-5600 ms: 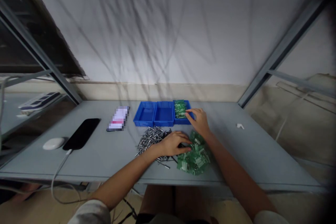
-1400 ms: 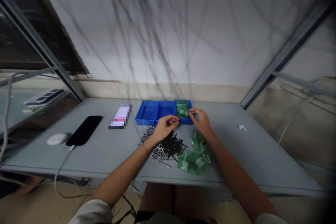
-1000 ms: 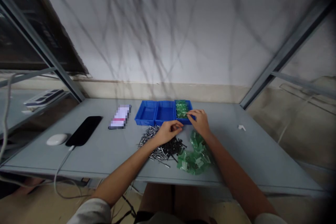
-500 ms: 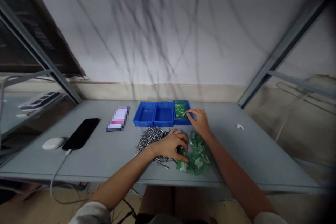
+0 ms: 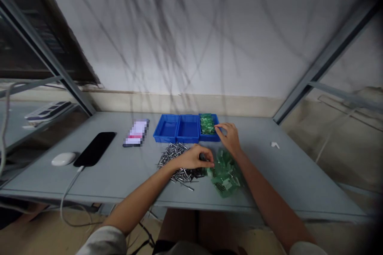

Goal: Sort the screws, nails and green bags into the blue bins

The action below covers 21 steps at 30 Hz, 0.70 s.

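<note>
Green packets lie near the curled, palm-down left hand.

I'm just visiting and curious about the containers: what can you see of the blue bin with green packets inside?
The blue bin is a shallow, open-topped box, seemingly plastic. It sits upright on the grey table, rightmost of three in a row, apparently against the middle bin. Shiny green packets are heaped inside. Fingertips of the right hand are at the bin's right side; whether they touch it is unclear.

Left hand now pinching, green packet lifted
</note>
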{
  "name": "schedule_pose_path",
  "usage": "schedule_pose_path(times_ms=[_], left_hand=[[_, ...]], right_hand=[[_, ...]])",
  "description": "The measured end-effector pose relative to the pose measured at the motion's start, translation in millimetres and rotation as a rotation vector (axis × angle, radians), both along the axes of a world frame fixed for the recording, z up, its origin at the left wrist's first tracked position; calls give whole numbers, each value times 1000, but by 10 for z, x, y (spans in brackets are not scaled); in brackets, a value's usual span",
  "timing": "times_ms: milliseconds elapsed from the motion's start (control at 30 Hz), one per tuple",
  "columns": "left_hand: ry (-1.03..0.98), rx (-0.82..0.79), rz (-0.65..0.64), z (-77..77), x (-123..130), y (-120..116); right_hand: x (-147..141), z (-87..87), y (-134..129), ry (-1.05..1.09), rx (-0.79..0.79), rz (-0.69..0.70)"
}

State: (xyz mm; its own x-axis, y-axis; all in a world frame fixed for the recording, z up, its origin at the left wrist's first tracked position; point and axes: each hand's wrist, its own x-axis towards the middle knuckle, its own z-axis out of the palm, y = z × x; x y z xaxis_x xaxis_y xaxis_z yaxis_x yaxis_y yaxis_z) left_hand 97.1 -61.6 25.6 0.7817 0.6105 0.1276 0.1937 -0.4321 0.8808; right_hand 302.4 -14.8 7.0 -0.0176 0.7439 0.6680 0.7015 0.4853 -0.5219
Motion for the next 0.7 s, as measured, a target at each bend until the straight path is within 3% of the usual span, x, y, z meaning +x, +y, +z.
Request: schedule_pose_path(times_ms=[100, 200, 400, 533, 700], left_hand=[[-168, -226, 69, 41, -13, 29], [-368, -369, 264, 73, -26, 77], [-728, -426, 628, 101, -102, 215], [-833, -455, 671, 104, -122, 254], [-786, -483, 630, 89, -90, 227]], right_hand=[[-16, 25, -19, 94, -36, 44], [-52, 46, -50, 268, -109, 115], [-163, 129, -141, 545, -326, 350], [-246, 166, -206, 557, -389, 400], [-320, 172, -235, 622, -460, 380]])
